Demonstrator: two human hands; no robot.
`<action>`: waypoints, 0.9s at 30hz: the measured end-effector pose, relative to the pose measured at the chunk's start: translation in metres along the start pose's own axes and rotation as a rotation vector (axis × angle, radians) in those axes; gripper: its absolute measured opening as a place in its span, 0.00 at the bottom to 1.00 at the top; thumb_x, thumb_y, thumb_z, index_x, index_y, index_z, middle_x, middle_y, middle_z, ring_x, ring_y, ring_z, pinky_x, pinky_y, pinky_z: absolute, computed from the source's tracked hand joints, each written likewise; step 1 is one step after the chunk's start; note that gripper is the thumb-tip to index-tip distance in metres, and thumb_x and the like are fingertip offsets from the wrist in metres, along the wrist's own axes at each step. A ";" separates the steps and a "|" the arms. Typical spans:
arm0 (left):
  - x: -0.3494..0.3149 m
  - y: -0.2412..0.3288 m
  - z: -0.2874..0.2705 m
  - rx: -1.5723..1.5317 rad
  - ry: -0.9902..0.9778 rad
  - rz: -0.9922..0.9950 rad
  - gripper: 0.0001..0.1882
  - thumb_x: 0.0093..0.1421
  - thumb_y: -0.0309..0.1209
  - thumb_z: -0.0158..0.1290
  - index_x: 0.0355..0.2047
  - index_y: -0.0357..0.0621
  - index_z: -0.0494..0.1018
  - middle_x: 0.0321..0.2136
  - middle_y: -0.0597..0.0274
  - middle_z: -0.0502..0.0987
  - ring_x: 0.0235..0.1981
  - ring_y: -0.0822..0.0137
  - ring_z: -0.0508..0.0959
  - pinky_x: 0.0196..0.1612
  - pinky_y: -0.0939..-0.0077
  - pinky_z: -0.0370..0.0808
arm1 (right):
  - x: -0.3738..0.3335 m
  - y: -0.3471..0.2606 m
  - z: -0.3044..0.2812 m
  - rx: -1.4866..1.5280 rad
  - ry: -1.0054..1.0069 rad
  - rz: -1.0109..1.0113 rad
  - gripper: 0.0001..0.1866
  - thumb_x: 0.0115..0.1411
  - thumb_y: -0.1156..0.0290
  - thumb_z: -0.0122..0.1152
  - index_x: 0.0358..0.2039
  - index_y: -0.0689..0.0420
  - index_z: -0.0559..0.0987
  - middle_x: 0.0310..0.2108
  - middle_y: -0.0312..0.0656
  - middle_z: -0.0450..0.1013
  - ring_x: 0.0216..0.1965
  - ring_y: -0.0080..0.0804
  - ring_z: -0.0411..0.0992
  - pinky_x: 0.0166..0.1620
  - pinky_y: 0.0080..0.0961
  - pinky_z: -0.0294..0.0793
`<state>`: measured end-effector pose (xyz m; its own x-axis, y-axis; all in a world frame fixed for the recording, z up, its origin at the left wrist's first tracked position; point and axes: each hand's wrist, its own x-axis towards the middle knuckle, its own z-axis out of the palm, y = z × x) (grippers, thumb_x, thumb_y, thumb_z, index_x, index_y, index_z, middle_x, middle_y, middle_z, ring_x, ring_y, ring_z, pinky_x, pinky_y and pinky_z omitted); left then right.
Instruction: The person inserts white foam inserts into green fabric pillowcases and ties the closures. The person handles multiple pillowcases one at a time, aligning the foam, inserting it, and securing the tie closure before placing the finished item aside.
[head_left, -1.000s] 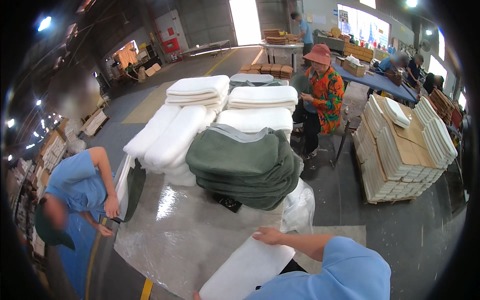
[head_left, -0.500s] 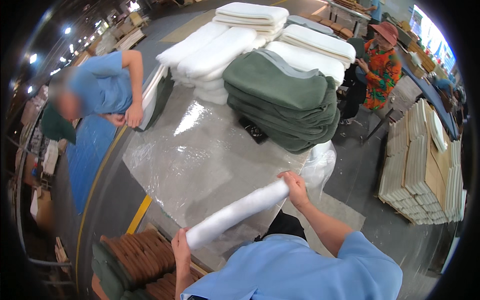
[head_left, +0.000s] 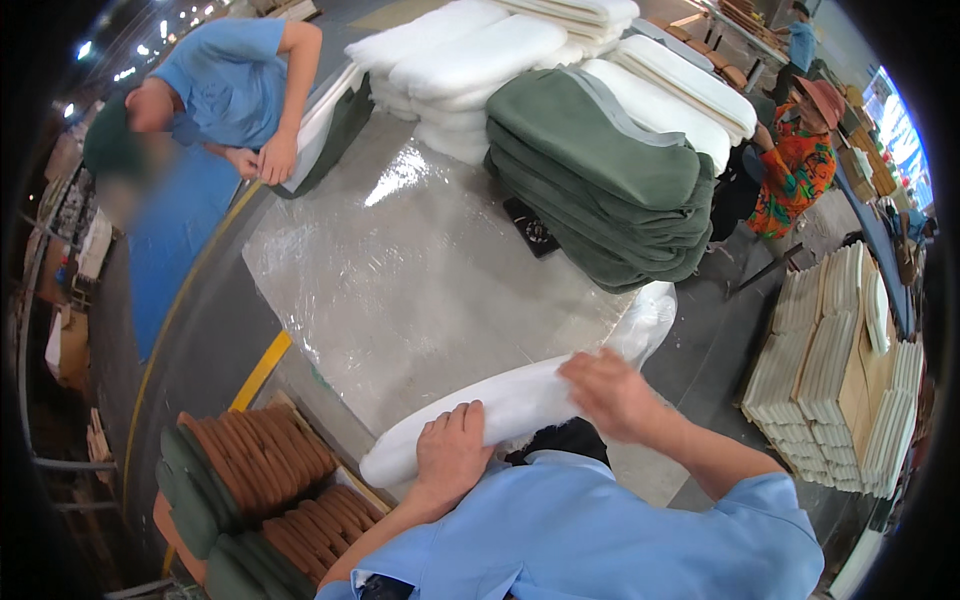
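Note:
A long white fluffy pad (head_left: pixel 530 395) with rounded ends lies along the near edge of the film-covered table, just in front of my body. My left hand (head_left: pixel 452 450) rests on top of its left half, fingers laid over the surface. Over the right part of the pad is my right hand (head_left: pixel 610 392), its fingers smeared by motion. The pad's underside is hidden. Farther off, a pile of dark green cushion-shaped covers (head_left: pixel 595 150) stands on the table, with a dark flat object (head_left: pixel 530 228) beside it.
Clear film covers the table top (head_left: pixel 340 270). White pads (head_left: pixel 480 55) are stacked at the back. Brown and green pieces (head_left: pixel 265 455) stand at lower left. A co-worker (head_left: pixel 225 85) handles a green-and-white piece at far left; another person (head_left: pixel 795 165) is at right, near stacked pale panels (head_left: pixel 810 360).
The white pad has gone from being held by its two ends to lying flatter at the table edge. My left hand has moved right onto its top; my right hand now moves over it.

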<state>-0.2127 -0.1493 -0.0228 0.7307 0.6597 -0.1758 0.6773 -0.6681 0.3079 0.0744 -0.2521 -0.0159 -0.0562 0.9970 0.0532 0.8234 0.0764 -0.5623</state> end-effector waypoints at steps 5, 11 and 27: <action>-0.004 0.002 0.029 -0.017 -0.063 -0.032 0.31 0.53 0.35 0.67 0.56 0.40 0.72 0.52 0.48 0.80 0.52 0.45 0.82 0.53 0.53 0.79 | 0.015 -0.042 0.038 -0.025 -0.450 -0.191 0.36 0.74 0.50 0.53 0.71 0.65 0.66 0.71 0.56 0.65 0.74 0.53 0.61 0.74 0.57 0.59; -0.012 0.000 0.056 -0.039 -0.048 -0.132 0.22 0.65 0.32 0.51 0.59 0.41 0.72 0.63 0.48 0.76 0.62 0.41 0.78 0.61 0.51 0.77 | 0.067 -0.016 0.072 0.131 -0.901 -0.054 0.47 0.76 0.32 0.31 0.78 0.61 0.53 0.80 0.55 0.48 0.81 0.49 0.45 0.78 0.55 0.47; 0.003 0.000 0.038 -0.008 -0.038 -0.058 0.22 0.55 0.34 0.60 0.50 0.41 0.75 0.49 0.53 0.82 0.47 0.50 0.84 0.48 0.53 0.82 | 0.082 0.079 0.077 0.392 -0.875 0.433 0.45 0.77 0.33 0.30 0.75 0.60 0.65 0.77 0.55 0.56 0.78 0.51 0.53 0.78 0.41 0.51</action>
<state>-0.2071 -0.1604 -0.0584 0.6928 0.6840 -0.2285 0.7182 -0.6260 0.3037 0.0914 -0.1635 -0.1193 -0.3175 0.5889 -0.7433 0.6391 -0.4461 -0.6265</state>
